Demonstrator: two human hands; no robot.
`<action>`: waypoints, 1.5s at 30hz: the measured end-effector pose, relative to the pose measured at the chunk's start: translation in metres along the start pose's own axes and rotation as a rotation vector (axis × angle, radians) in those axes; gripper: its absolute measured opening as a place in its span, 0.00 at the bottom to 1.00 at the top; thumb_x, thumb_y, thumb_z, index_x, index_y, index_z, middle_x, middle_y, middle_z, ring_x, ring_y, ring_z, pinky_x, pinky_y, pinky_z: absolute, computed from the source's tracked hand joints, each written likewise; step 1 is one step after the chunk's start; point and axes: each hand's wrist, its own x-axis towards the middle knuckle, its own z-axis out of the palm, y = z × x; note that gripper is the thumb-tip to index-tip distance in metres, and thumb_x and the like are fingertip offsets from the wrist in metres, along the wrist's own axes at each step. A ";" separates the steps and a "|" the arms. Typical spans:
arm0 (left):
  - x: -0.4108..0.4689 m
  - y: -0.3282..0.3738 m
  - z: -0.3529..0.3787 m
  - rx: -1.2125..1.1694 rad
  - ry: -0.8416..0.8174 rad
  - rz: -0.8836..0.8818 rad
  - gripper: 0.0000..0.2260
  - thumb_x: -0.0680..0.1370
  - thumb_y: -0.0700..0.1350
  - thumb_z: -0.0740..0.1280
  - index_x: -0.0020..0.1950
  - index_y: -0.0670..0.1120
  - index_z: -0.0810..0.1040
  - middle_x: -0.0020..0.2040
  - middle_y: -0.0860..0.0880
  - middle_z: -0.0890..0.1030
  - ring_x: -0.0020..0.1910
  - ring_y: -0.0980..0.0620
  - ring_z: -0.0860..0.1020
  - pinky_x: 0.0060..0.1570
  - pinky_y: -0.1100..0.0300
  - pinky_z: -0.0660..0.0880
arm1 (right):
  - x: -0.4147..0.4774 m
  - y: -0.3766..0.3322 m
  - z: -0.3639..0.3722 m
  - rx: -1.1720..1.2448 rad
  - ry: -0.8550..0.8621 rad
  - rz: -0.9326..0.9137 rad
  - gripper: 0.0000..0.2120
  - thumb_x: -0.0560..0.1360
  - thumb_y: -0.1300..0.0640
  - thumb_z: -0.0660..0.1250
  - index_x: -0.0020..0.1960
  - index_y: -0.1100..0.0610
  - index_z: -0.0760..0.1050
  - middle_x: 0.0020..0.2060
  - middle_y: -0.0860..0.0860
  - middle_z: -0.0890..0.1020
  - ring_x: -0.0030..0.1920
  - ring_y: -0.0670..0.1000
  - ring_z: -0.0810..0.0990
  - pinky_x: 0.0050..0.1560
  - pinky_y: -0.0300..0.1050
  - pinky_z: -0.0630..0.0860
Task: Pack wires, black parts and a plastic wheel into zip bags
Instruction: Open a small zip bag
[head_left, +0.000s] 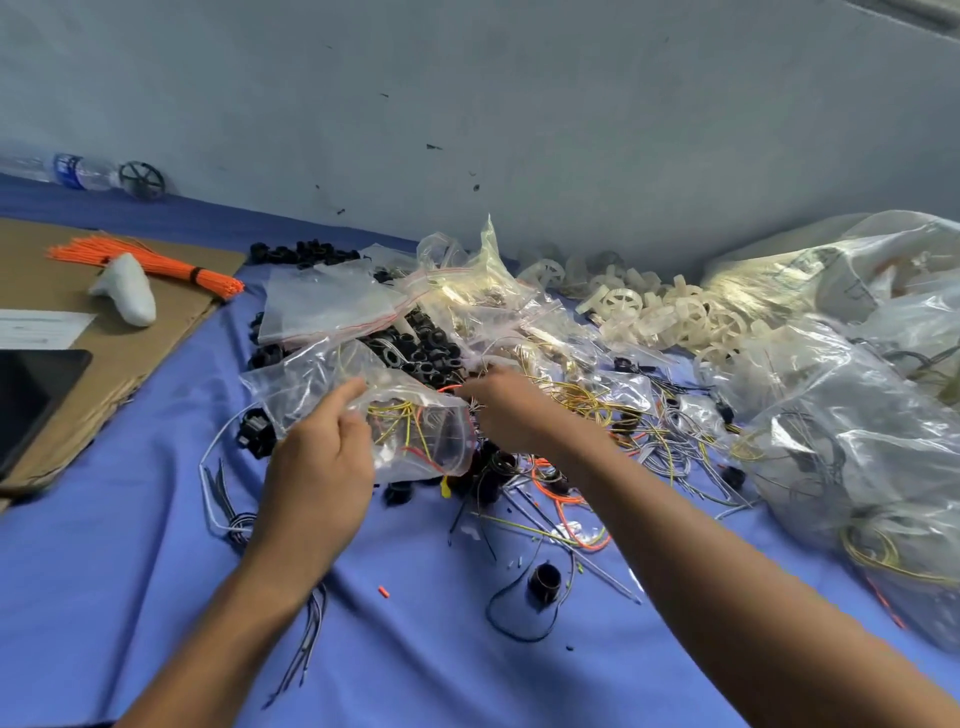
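A clear zip bag (415, 436) with yellow, orange and grey wires inside hangs just above the blue cloth at the centre. My left hand (322, 467) grips its near left side, thumb up on the plastic. At the bag's right edge my right hand (509, 410) pinches the mouth together with some wire ends. Loose wires (566, 514) lie tangled under and right of the bag. A heap of black parts (421, 348) sits behind it. Cream plastic wheels (670, 312) are piled at the back right.
Empty zip bags (332, 306) lie behind the black parts. Big clear sacks (852, 415) of wires fill the right side. On the left, cardboard (171, 322) carries an orange wire bundle (156, 265), a white object and a dark tablet (31, 395). One black ring (544, 581) lies near me.
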 end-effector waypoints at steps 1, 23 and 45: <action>-0.001 0.001 0.000 0.002 -0.009 -0.002 0.17 0.83 0.43 0.57 0.70 0.50 0.74 0.24 0.59 0.74 0.24 0.58 0.71 0.27 0.59 0.65 | 0.006 0.005 0.011 -0.051 -0.064 0.006 0.21 0.77 0.66 0.60 0.65 0.49 0.76 0.58 0.56 0.73 0.59 0.58 0.72 0.59 0.54 0.73; -0.003 -0.002 0.006 0.012 -0.058 0.014 0.18 0.82 0.44 0.57 0.71 0.53 0.74 0.24 0.56 0.73 0.30 0.61 0.75 0.33 0.56 0.68 | -0.024 0.037 -0.037 0.802 0.259 0.201 0.07 0.81 0.57 0.60 0.53 0.57 0.75 0.42 0.54 0.80 0.36 0.50 0.76 0.32 0.43 0.74; -0.005 -0.001 0.005 0.002 -0.089 0.010 0.18 0.83 0.45 0.57 0.73 0.55 0.71 0.24 0.56 0.73 0.27 0.57 0.72 0.32 0.54 0.67 | -0.021 0.036 -0.082 0.310 0.418 0.041 0.08 0.77 0.49 0.68 0.53 0.49 0.82 0.41 0.46 0.82 0.32 0.37 0.76 0.34 0.38 0.71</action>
